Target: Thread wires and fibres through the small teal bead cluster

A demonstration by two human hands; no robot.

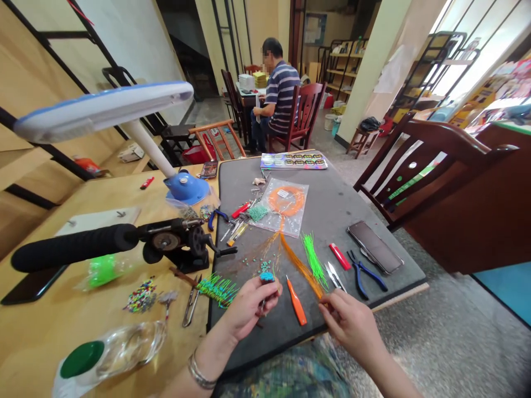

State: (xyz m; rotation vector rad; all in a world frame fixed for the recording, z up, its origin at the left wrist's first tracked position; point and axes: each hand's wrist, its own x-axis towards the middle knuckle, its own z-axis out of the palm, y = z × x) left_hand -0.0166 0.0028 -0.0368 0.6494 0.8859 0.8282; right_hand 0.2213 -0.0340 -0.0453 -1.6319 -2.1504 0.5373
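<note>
My left hand (pixel 251 304) is closed around a small piece with a blue top (pixel 266 277); the fingers hide most of it, so its kind is unclear. My right hand (pixel 350 318) pinches the near end of a bundle of thin orange strands (pixel 305 269), which runs back to a clear bag (pixel 296 190) with a coiled orange line in it. Between the hands lies an orange-handled pointed tool (pixel 296 304). Small turquoise beads (pixel 264 264) are scattered beyond my left hand. Bright green strands (pixel 314 260) and small scissors (pixel 335 276) lie near my right hand.
Pliers (pixel 365 273), a red lighter (pixel 339 256) and a phone (pixel 375 247) lie on the right. At left stand a hand-cranked device (pixel 178 243), a lamp (pixel 186 185) and a clear jar (pixel 120 348). A person (pixel 282 91) sits at a far table.
</note>
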